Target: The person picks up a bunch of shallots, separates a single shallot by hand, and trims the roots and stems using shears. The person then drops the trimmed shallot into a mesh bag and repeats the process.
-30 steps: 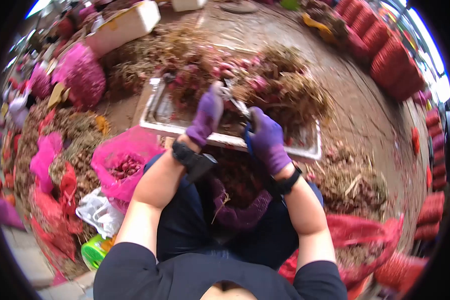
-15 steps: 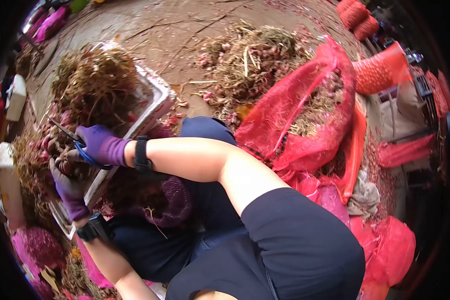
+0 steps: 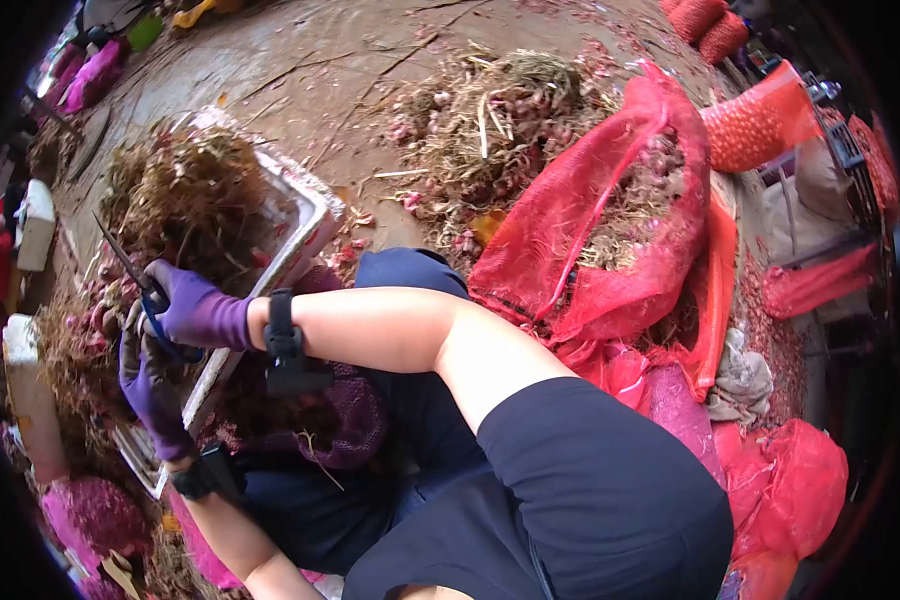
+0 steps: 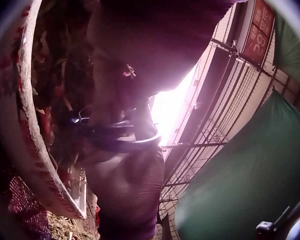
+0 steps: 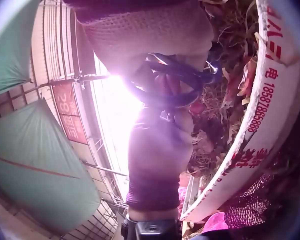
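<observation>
Before your knees (image 3: pixel 405 268), a tray (image 3: pixel 318 208) with stalks (image 3: pixel 185 185) in it; to your right, a sack (image 3: pixel 532 245).

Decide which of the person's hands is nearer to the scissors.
Right. The right hand grips the scissors by their blue handles; the left hand is just below them in the head view.

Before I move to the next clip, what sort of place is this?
Probably a covered produce market or packing yard: red mesh bags, a white box heaped with dried stalks and reddish bulbs, and green sheeting hung beneath roof framing.
</observation>
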`<act>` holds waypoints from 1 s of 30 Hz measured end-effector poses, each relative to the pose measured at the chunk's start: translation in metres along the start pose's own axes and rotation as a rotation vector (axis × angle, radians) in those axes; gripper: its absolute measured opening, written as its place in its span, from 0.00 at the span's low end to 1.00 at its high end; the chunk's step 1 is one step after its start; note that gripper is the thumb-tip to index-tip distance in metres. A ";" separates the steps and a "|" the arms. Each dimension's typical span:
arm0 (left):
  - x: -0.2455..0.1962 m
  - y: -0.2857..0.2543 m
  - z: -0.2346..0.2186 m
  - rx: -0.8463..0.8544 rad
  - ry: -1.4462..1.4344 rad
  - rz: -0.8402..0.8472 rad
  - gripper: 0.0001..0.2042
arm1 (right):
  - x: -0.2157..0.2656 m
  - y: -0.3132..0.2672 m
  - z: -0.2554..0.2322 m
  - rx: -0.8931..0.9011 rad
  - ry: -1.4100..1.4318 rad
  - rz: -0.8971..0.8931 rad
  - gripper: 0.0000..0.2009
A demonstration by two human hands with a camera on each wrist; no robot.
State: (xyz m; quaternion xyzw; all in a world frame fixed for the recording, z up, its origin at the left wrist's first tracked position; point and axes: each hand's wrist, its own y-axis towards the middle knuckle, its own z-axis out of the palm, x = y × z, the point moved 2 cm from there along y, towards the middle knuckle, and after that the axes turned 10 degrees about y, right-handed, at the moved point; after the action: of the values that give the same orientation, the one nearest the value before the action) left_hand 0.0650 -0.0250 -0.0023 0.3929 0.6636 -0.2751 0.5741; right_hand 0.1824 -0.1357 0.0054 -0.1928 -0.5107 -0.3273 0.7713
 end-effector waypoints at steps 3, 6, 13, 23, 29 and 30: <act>-0.046 -0.010 0.017 -0.116 0.222 0.033 0.15 | -0.006 0.003 0.006 0.123 -0.067 -0.109 0.26; -0.035 -0.011 0.005 -0.243 0.271 0.087 0.12 | -0.015 0.012 0.004 0.227 0.109 0.030 0.25; -0.033 -0.011 -0.005 -0.266 0.548 0.335 0.11 | 0.019 0.006 -0.003 0.277 0.342 0.351 0.25; -0.032 -0.016 -0.004 -0.364 0.861 0.323 0.09 | 0.012 0.014 -0.006 0.262 0.166 0.252 0.28; -0.034 -0.018 -0.001 -0.340 0.895 0.352 0.07 | 0.016 0.002 0.007 0.170 0.101 0.094 0.26; -0.037 -0.017 0.001 -0.340 0.894 0.353 0.07 | 0.014 0.002 0.006 0.200 0.107 0.057 0.25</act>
State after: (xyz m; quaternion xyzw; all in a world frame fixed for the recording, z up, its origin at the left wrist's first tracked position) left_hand 0.0525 -0.0426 0.0323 0.4792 0.8032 0.1330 0.3279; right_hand 0.1839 -0.1351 0.0210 -0.1116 -0.4933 -0.2627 0.8217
